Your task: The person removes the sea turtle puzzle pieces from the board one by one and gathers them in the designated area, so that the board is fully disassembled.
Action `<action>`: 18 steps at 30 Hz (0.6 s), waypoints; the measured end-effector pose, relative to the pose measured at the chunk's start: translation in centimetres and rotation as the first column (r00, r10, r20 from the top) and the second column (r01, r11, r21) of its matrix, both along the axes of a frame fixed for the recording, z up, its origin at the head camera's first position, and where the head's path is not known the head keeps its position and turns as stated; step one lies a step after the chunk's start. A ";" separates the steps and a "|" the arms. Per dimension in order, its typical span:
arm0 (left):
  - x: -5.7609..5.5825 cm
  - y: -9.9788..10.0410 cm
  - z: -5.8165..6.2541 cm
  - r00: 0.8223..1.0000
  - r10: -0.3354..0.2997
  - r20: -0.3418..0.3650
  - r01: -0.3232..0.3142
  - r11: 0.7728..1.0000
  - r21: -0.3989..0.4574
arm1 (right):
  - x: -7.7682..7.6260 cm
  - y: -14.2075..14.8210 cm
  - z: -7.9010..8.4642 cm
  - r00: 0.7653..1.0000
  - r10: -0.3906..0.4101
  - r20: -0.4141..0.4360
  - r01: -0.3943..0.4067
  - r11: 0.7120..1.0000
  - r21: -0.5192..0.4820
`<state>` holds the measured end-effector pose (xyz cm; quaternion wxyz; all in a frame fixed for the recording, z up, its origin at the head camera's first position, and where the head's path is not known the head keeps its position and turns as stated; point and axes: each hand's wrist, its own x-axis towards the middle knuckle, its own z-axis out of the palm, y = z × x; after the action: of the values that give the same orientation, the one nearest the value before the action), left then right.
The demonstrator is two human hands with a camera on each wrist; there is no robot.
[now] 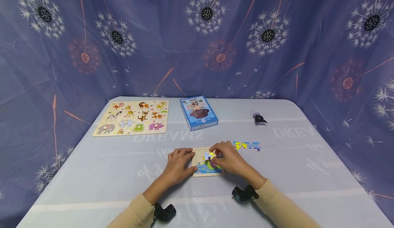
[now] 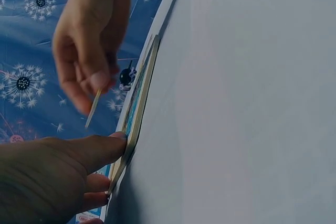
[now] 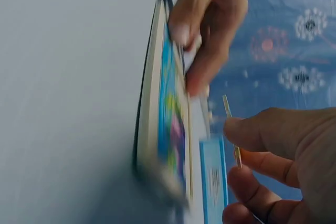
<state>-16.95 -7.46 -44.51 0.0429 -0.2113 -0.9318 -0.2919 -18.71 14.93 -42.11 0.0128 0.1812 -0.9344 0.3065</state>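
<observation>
A small wooden jigsaw tray [image 1: 208,174] lies on the table, partly filled with blue, yellow and green pieces. At its left side my left hand [image 1: 178,166] holds it, thumb [image 2: 102,152] near the front edge and fingers toward the back corner. My right hand [image 1: 229,157] is over the tray's right half. Between its thumb and fingers it pinches a thin jigsaw piece [image 3: 233,129], seen edge-on in both wrist views and raised above the tray. In the head view the piece [image 1: 208,155] shows a pale face with yellow.
Loose jigsaw pieces [image 1: 247,145] lie just beyond my right hand. A blue box [image 1: 200,113] stands farther back, with a wooden animal peg board [image 1: 132,118] to its left. A small dark purple object [image 1: 259,118] sits at the back right. Patterned cloth [image 1: 172,22] hangs behind the table.
</observation>
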 end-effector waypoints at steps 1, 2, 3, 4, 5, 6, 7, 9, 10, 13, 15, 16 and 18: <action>0.0 0.0 0.0 1.000 -0.001 0.002 0.001 1.000 0.002 | -0.1 0.7 0.0 1.000 -0.009 -0.005 0.009 1.000 0.003; 0.0 0.0 0.1 1.000 -0.001 0.005 0.001 1.000 0.003 | -0.2 1.4 -0.1 1.000 -0.018 -0.010 0.018 1.000 0.006; 0.0 0.0 0.1 1.000 -0.003 0.009 0.003 1.000 0.006 | -0.2 2.2 -0.2 0.999 -0.025 -0.020 0.025 1.000 0.009; 0.1 -0.1 0.1 1.000 -0.005 0.005 0.005 1.000 0.004 | -0.3 3.0 -0.3 0.999 -0.028 -0.030 0.028 1.000 0.012; 0.1 -0.1 0.1 1.000 -0.005 0.005 0.005 1.000 0.001 | -0.4 3.7 -0.5 0.998 -0.037 -0.046 0.038 0.999 0.019; 0.1 -0.1 0.1 1.000 -0.006 0.004 0.006 1.000 -0.002 | -0.5 4.4 -0.7 0.997 -0.046 -0.057 0.048 0.999 0.025; 0.1 -0.1 0.1 1.000 -0.006 0.001 0.006 1.000 -0.006 | -0.6 5.0 -0.8 0.997 -0.055 -0.063 0.057 0.998 0.030; 0.0 -0.1 0.1 1.000 -0.007 -0.011 0.007 1.000 -0.017 | -0.7 6.1 -1.0 0.995 -0.072 -0.068 0.075 0.996 0.041; 0.1 -0.1 0.1 1.000 -0.008 -0.011 0.008 1.000 -0.018 | -0.7 6.6 -1.1 0.994 -0.080 -0.070 0.083 0.995 0.048; 0.1 -0.1 0.1 1.000 -0.009 -0.001 0.009 1.000 -0.007 | -0.8 7.9 -1.4 0.993 -0.092 -0.069 0.097 0.993 0.067; 0.1 -0.1 0.1 1.000 -0.009 0.008 0.009 1.000 0.002 | -0.9 8.5 -1.6 0.992 -0.099 -0.072 0.104 0.992 0.072; 0.1 0.0 0.1 1.000 -0.008 0.015 0.008 1.000 0.008 | -1.0 8.8 -1.7 0.992 -0.102 -0.074 0.107 0.991 0.075; 0.0 0.0 0.1 1.000 -0.007 0.015 0.007 1.000 0.009 | -1.0 9.3 -1.8 0.991 -0.099 -0.086 0.106 0.992 0.073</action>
<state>-16.93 -7.49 -44.46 0.0357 -0.2119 -0.9300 -0.2981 -19.75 24.21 -43.88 0.0597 0.1456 -0.9524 0.2613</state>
